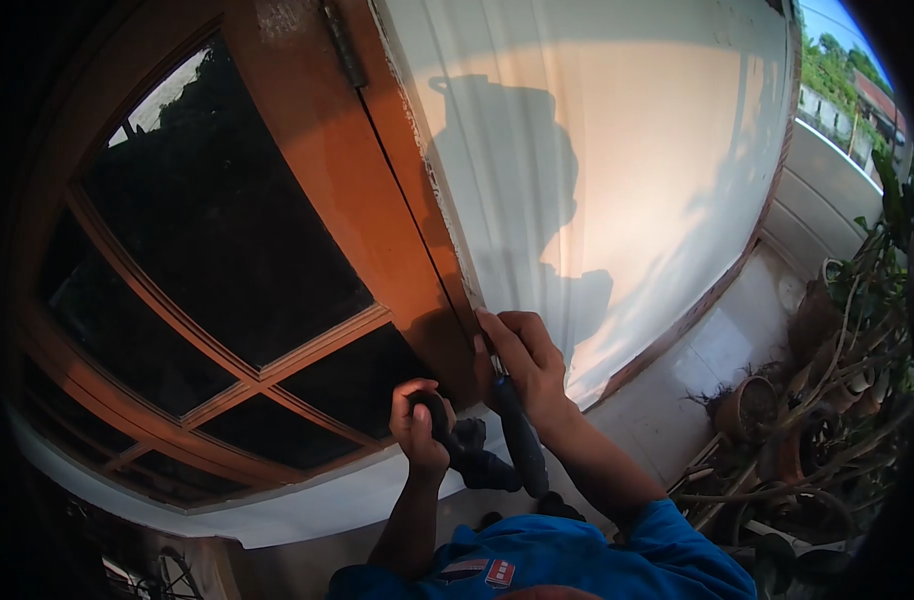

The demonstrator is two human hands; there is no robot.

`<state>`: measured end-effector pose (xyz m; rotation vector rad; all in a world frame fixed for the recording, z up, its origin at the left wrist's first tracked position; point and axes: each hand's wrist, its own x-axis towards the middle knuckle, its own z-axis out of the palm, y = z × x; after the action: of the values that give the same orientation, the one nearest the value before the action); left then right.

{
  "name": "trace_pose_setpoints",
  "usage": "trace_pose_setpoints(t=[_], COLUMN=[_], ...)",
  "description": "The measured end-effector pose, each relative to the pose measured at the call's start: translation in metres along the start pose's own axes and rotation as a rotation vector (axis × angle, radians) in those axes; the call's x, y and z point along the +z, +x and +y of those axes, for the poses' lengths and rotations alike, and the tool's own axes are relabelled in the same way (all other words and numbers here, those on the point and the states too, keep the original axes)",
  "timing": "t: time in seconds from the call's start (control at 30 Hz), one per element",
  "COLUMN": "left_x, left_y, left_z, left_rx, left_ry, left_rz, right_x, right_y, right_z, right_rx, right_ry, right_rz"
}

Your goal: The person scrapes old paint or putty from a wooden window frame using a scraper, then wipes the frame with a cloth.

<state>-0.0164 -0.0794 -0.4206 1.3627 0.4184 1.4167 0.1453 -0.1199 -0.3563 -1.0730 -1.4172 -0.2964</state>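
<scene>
My right hand (pixel 529 362) is closed around a tool with a long dark handle (pixel 521 435), which points down toward my body. A bit of bright metal shows at the fingers, but the working end is hidden. Its fingertips are right at the edge where the orange-brown wooden door frame (pixel 405 205) meets the white wall (pixel 667 150). Lower and to the left, my left hand (pixel 420 432) wraps round a black, round-ended object (pixel 436 408) in front of the lower door panes; I cannot tell its kind.
A metal hinge (pixel 344 45) sits high on the frame, beside dark glass panes (pixel 217 200). Potted plants (pixel 752 408) and tangled stems crowd the right side along the tiled floor (pixel 682 385). My shadow falls across the wall.
</scene>
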Motion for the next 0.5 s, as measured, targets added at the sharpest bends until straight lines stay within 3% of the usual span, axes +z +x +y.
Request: trace_pose_setpoints(t=[0.1,0.23,0.37,0.5], left_x=[0.012,0.038,0.039,0.035], left_y=[-0.008,-0.015,-0.010,0.014], left_z=[0.009,0.041,0.056,0.067], left_rx=[0.222,0.275,0.168,0.304], left_ry=[0.075,0.218,0.285,0.475], left_rz=[-0.126,-0.175,-0.147,-0.152], right_x=[0.009,0.026,0.043,0.064], right_y=[0.021,0.041,0.044,0.045], right_z=[-0.001,0.001,0.003,0.004], right_rx=[-0.036,-0.097,-0.098,-0.013], right_ry=[-0.012,-0.049,-0.109,-0.123], right_rz=[0.035,0.100,0.119,0.194])
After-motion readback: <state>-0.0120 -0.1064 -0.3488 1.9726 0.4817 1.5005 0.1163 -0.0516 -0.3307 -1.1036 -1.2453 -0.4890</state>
